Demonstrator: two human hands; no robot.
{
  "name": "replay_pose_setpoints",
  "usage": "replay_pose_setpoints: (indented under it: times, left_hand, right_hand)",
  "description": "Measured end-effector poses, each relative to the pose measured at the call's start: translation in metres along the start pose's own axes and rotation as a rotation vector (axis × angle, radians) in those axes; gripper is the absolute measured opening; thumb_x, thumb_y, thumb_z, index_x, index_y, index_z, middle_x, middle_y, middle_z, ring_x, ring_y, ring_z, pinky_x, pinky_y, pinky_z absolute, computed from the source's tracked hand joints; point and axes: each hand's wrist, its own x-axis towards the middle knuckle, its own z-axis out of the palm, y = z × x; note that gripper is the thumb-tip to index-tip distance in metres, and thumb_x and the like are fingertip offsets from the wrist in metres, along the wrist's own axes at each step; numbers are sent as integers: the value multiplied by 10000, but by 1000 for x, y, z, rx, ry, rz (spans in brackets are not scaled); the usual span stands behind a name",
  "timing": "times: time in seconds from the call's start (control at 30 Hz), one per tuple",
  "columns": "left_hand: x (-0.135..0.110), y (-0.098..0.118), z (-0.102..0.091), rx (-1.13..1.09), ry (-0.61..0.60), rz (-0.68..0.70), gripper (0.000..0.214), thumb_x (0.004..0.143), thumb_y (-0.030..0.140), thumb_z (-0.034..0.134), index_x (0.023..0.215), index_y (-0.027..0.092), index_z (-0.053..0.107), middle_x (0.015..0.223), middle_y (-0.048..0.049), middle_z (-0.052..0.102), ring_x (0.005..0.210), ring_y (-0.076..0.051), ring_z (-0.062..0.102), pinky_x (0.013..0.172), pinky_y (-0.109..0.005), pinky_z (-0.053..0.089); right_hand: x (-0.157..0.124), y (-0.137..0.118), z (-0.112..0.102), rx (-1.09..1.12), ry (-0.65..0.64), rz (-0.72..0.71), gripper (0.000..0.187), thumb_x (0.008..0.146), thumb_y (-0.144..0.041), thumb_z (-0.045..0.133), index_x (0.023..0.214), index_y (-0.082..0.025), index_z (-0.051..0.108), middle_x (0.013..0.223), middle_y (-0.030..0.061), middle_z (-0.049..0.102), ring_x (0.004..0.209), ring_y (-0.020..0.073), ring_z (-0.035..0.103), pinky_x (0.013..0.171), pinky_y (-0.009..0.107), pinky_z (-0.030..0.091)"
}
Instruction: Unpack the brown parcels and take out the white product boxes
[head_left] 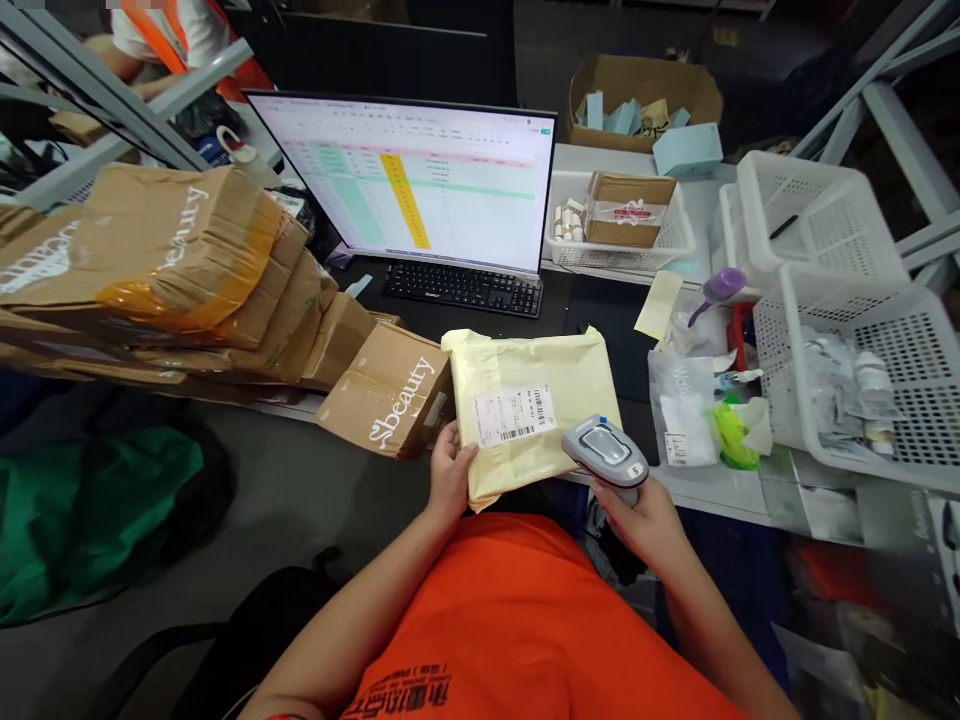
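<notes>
A pale yellow padded parcel (540,375) with a white barcode label (514,414) rests at the desk's near edge. My left hand (448,470) grips its lower left corner, fingers wrapped round the edge. My right hand (643,520) is closed round the handle of a grey barcode scanner (606,452), whose head sits just right of the label, over the parcel's lower right corner.
A monitor (420,180) with a spreadsheet and a black keyboard (463,288) stand behind the parcel. Stacked brown cartons (172,270) lean at the left. White baskets (862,370) with small items fill the right side. Another person in an orange vest (172,40) is at the far left.
</notes>
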Motion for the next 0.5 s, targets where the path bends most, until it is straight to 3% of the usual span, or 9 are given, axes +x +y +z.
replay_pose_setpoints:
  times: [0.17,0.33,0.43,0.5]
  left_hand:
    - [-3,-5,-6,10,7,14,598,650,455,795,1131,169,584,1066,-108,727,969,-283,709,831,-378,564]
    - [-3,-9,-8,-4,14,11,625,655,472,798,1154,172,572,1085,-117,725,976,-288,712,829,-381,568]
    - [-3,-10,-7,16,14,20,629,663,479,787,1170,178,570,1107,-118,723,1010,-296,706,851,-386,565]
    - [-2,-12,-7,35,8,20,623,668,483,779,1170,180,569,1107,-116,721,1022,-298,702,862,-389,562]
  right_hand:
    - [8,-5,-2,-25,-37,19,446,843,-563,680,1068,-183,742,582,31,645,680,249,674,560,310,523]
    - [13,8,-16,-5,109,122,455,803,-626,688,826,-171,699,582,47,653,505,187,590,507,303,482]
    - [12,13,-30,29,192,170,462,768,-628,717,853,-174,711,586,39,654,466,173,565,474,301,475]
    - [8,12,-36,39,145,188,452,775,-612,721,887,-174,727,577,31,650,442,165,545,442,292,453]
